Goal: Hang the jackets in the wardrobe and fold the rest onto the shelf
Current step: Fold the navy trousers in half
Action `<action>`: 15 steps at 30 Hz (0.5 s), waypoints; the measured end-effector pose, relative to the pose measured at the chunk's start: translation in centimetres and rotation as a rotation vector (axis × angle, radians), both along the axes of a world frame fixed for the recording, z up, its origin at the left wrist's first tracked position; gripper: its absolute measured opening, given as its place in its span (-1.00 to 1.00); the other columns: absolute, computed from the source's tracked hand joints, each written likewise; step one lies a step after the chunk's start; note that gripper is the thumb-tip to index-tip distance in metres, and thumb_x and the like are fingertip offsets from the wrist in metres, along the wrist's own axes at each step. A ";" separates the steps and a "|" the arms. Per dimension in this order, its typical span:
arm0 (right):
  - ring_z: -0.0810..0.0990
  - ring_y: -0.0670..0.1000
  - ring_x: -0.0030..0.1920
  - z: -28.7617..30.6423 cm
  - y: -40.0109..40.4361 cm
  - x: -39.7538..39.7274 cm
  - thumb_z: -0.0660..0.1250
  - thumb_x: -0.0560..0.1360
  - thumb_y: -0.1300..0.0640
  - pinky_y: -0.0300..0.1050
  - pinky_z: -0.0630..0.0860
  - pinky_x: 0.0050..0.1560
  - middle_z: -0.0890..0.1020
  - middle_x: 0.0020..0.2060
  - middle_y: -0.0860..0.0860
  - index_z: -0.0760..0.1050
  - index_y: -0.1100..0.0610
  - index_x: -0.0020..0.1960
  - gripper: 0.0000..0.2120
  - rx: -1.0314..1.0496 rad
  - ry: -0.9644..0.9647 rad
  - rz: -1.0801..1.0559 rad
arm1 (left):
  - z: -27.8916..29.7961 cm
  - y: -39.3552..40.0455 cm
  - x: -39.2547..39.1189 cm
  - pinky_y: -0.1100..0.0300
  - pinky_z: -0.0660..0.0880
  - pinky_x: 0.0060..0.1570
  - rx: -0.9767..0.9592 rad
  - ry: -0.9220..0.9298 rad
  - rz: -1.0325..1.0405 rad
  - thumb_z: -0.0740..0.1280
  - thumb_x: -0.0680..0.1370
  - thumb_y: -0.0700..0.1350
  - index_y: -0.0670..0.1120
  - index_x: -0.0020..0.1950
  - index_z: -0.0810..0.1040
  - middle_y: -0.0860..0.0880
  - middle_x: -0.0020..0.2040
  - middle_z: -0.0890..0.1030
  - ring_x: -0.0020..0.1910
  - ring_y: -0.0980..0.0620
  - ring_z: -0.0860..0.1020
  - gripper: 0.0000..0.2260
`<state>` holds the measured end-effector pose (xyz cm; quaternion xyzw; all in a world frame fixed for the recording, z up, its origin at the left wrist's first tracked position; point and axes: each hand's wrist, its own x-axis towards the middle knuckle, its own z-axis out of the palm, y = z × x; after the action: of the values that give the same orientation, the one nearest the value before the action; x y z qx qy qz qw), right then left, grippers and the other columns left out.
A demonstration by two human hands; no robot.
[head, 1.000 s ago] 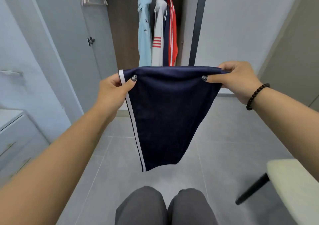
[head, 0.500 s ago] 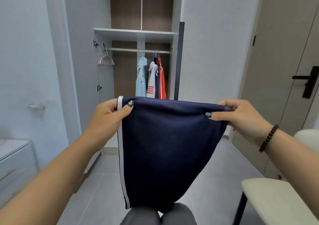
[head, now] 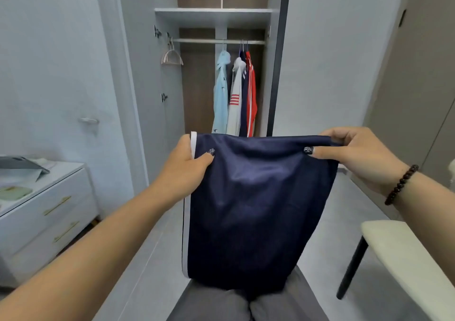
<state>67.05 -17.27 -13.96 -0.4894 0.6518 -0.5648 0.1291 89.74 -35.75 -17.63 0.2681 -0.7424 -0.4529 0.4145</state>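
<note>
A person is holding up a folded navy garment (head: 256, 207) by its top edge, the left hand (head: 183, 170) pinching the upper left corner and the right hand (head: 357, 156) pinching the upper right, thumbs pressed on the near face. The cloth — smooth, faintly glossy, with a white stripe (head: 185, 222) running down its left side — is hanging with its long axis vertical, top edge level, lower end tapering down to touch the person's grey-trousered knees (head: 236, 306). A dark beaded bracelet (head: 401, 185) is circling the right wrist.

Straight beyond the garment, the open wardrobe (head: 221, 74) is showing a flat grey shelf (head: 214, 17) above a metal rail (head: 219, 41); four jackets — pale blue (head: 220, 94), white (head: 235, 99), navy (head: 244, 99) and red (head: 252, 94) — are hanging bunched at the rail's right end, leaving its left and middle stretch open save one bare hanger (head: 171, 56) at the far left. A white drawer unit (head: 49, 212) is standing at the left wall, a cream padded bench (head: 408, 259) at the right, with grey tiled floor (head: 152, 259) between.
</note>
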 end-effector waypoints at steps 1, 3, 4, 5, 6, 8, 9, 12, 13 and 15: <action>0.64 -0.07 -0.26 -1.0 -0.3 0.3 0.41 0.43 0.37 -0.33 0.53 -0.29 0.69 -0.27 0.03 0.60 0.28 -0.08 -0.93 0.028 0.013 0.011 | -1.2 0.0 0.0 0.20 0.55 -0.06 0.031 -0.007 -0.016 0.29 0.60 -0.11 0.03 0.16 0.47 0.06 0.06 0.61 0.02 0.07 0.60 -0.86; 0.65 -0.08 -0.22 -2.9 -0.5 0.9 0.41 0.43 0.37 -0.33 0.53 -0.24 0.70 -0.24 0.04 0.62 0.22 -0.10 -0.90 0.091 0.054 0.054 | -3.5 0.0 0.3 0.23 0.57 -0.02 0.068 0.001 -0.087 0.30 0.60 -0.16 0.03 0.18 0.51 0.07 0.07 0.65 0.05 0.08 0.62 -0.82; 0.66 -0.07 -0.21 -3.8 -0.5 1.0 0.42 0.42 0.36 -0.30 0.55 -0.22 0.70 -0.24 0.05 0.63 0.19 -0.11 -0.89 0.124 0.070 0.088 | -4.7 0.0 0.6 0.30 0.56 -0.04 0.068 0.003 -0.130 0.30 0.60 -0.18 0.04 0.18 0.53 0.10 0.06 0.66 0.04 0.12 0.63 -0.81; 0.66 -0.05 -0.22 -4.8 -0.4 1.0 0.45 0.40 0.33 -0.26 0.56 -0.21 0.70 -0.24 0.07 0.64 0.15 -0.13 -0.89 0.154 0.069 0.130 | -6.0 -0.1 0.9 0.36 0.54 -0.08 0.071 0.013 -0.172 0.31 0.60 -0.19 0.05 0.17 0.55 0.12 0.05 0.67 0.03 0.15 0.64 -0.80; 0.66 -0.03 -0.23 -5.7 -0.4 0.9 0.47 0.38 0.27 -0.24 0.57 -0.22 0.70 -0.24 0.09 0.65 0.13 -0.15 -0.91 0.180 0.046 0.176 | -7.3 -0.2 1.1 0.39 0.53 -0.10 0.089 0.031 -0.207 0.31 0.60 -0.21 0.07 0.14 0.57 0.12 0.04 0.68 0.02 0.16 0.64 -0.79; 0.65 -0.02 -0.27 -7.4 -0.5 0.7 0.49 0.31 0.16 -0.21 0.56 -0.29 0.69 -0.27 0.10 0.65 0.10 -0.17 -0.90 0.244 -0.023 0.241 | -9.8 -0.3 1.5 0.38 0.53 -0.09 0.148 0.039 -0.243 0.31 0.60 -0.22 0.15 0.09 0.60 0.11 0.04 0.68 0.02 0.14 0.65 -0.74; 0.65 -0.02 -0.27 -8.4 -0.9 0.4 0.48 0.30 0.12 -0.21 0.55 -0.30 0.69 -0.27 0.09 0.65 0.09 -0.16 -0.87 0.278 -0.061 0.254 | -10.9 -0.8 1.4 0.37 0.54 -0.08 0.183 0.026 -0.252 0.31 0.60 -0.21 0.20 0.08 0.60 0.11 0.06 0.68 0.03 0.14 0.65 -0.72; 0.67 0.00 -0.20 -11.6 -3.5 -1.1 0.45 0.37 0.09 -0.24 0.55 -0.25 0.70 -0.20 0.08 0.64 0.06 -0.13 -0.91 0.302 -0.191 0.192 | -13.6 -2.8 1.0 0.32 0.56 -0.02 0.301 -0.017 -0.254 0.36 0.58 -0.16 0.21 0.17 0.57 0.10 0.12 0.67 0.10 0.11 0.64 -0.72; 0.68 0.02 -0.18 -12.8 -4.7 -1.7 0.43 0.42 0.13 -0.22 0.57 -0.24 0.70 -0.17 0.11 0.64 0.08 -0.13 -0.95 0.286 -0.272 0.139 | -14.3 -3.7 0.9 0.31 0.57 -0.03 0.341 -0.023 -0.245 0.39 0.56 -0.13 0.20 0.20 0.55 0.11 0.13 0.66 0.10 0.11 0.64 -0.70; 0.68 0.06 -0.16 -15.3 -7.0 -2.9 0.40 0.46 0.21 -0.19 0.57 -0.25 0.70 -0.13 0.15 0.65 0.11 -0.10 -0.94 0.270 -0.437 0.035 | -15.4 -5.4 0.6 0.26 0.59 -0.04 0.405 -0.061 -0.238 0.45 0.47 -0.02 0.28 0.22 0.51 0.15 0.14 0.65 0.10 0.11 0.64 -0.63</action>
<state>64.19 -24.28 -29.21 -0.3455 0.6693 -0.5627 0.3407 90.30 -41.10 -32.99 0.2698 -0.6748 -0.6302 0.2733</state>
